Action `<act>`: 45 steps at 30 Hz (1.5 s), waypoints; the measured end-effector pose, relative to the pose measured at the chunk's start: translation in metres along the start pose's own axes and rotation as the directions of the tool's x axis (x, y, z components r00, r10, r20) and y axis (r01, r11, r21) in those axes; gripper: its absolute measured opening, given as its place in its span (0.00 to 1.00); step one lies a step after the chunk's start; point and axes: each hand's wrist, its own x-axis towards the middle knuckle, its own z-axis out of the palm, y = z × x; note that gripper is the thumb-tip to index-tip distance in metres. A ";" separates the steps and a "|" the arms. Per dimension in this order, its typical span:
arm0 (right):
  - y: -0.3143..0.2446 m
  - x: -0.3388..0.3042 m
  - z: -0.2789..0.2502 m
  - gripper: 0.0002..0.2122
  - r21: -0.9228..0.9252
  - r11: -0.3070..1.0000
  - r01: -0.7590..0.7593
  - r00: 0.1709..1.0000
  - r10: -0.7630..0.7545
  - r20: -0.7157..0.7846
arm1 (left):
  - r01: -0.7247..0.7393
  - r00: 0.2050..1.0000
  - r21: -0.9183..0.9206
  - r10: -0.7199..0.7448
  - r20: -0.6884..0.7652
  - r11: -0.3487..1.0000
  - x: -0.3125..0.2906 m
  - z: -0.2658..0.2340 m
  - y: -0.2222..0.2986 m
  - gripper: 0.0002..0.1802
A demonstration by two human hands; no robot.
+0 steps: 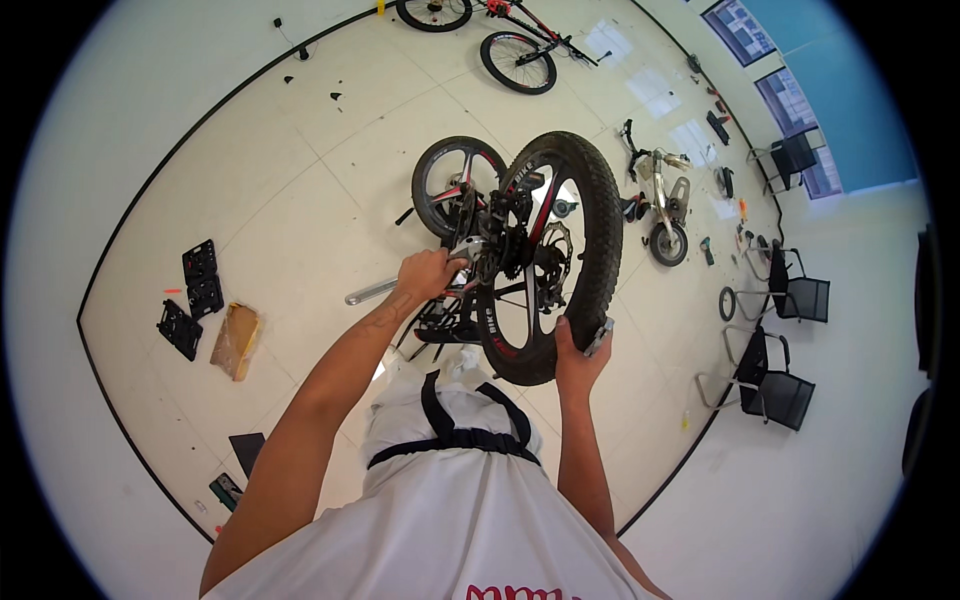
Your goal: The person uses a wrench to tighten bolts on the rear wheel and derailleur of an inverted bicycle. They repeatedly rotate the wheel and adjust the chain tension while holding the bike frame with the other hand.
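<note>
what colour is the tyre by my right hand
The tyre by your right hand is black, with a knobby tread, showing best in the head view.

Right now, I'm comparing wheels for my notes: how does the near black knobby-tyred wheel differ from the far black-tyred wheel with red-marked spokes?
The near wheel looks larger; the far wheel looks smaller. The right hand touches the near wheel; neither hand touches the far wheel. Both are black-tyred and red-marked.

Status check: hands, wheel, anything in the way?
Left hand gripping wrench beside wheel. Right hand at wheel's near edge, silver item against it, kind unclear. Bike parts crowd the wrench head.
</note>
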 end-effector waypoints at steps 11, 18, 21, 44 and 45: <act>-0.002 -0.013 0.008 0.13 0.023 1.000 0.014 1.000 -0.013 -0.012 | 0.072 0.988 -0.032 -0.075 -0.133 0.997 -0.018 0.007 0.007 0.29; 0.032 -0.028 0.013 0.15 -0.001 0.991 0.132 0.988 -0.131 -0.080 | 0.075 0.987 -0.029 -0.078 -0.142 0.997 -0.015 0.011 0.003 0.28; 0.057 -0.053 0.004 0.19 -0.019 0.989 0.147 0.989 -0.147 -0.024 | 0.076 0.990 -0.039 -0.080 -0.113 0.996 -0.012 0.008 0.004 0.29; 0.088 -0.071 -0.002 0.23 -0.037 0.991 0.126 0.988 -0.122 0.094 | 0.252 0.965 -0.586 -0.152 0.215 0.770 0.008 -0.033 -0.113 0.20; 0.087 -0.073 -0.001 0.23 -0.038 0.992 0.118 0.989 -0.114 0.090 | 0.319 0.943 -0.679 -0.153 0.294 0.662 0.006 -0.019 -0.113 0.17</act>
